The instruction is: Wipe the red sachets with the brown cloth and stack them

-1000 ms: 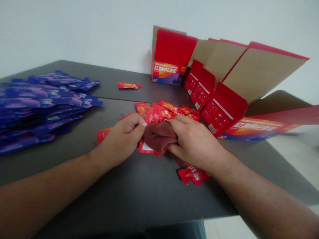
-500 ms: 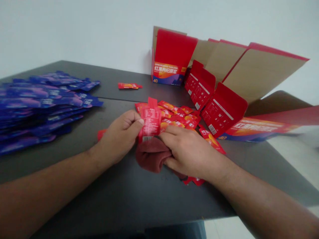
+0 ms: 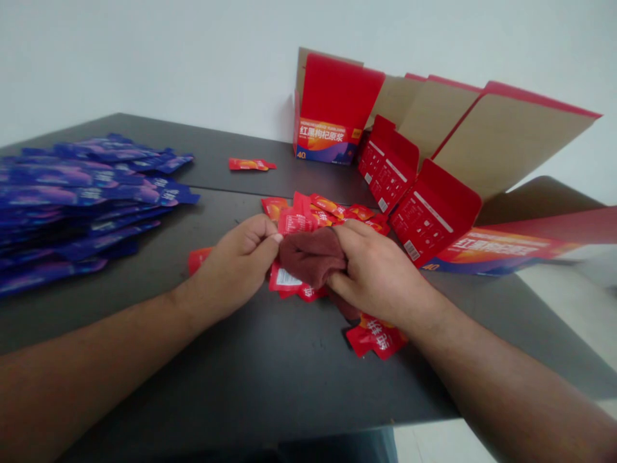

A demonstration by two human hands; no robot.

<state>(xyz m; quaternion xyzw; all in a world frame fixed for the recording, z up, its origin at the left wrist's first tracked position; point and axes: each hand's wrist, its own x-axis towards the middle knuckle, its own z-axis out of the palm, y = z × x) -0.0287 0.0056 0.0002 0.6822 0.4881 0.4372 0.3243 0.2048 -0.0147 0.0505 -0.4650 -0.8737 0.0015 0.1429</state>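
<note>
A crumpled maroon cloth [image 3: 312, 257] bunches over a red foil sachet [image 3: 284, 281] showing a white label.

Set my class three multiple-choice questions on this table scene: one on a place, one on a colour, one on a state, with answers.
1. Where is the maroon cloth?
A. Inside a carton
B. Between the left hand and right hand
C. On the floor

2. What colour are the piled sachets at the table's left?
A. Red
B. Green
C. Purple-blue

3. What state is the printed carton at the back in?
A. Open, flap standing up
B. Taped shut
C. Crushed flat

Answers:
1. B: both hands close around it.
2. C: the wrappers show purple-blue.
3. A: its red flap stands upright.
</note>
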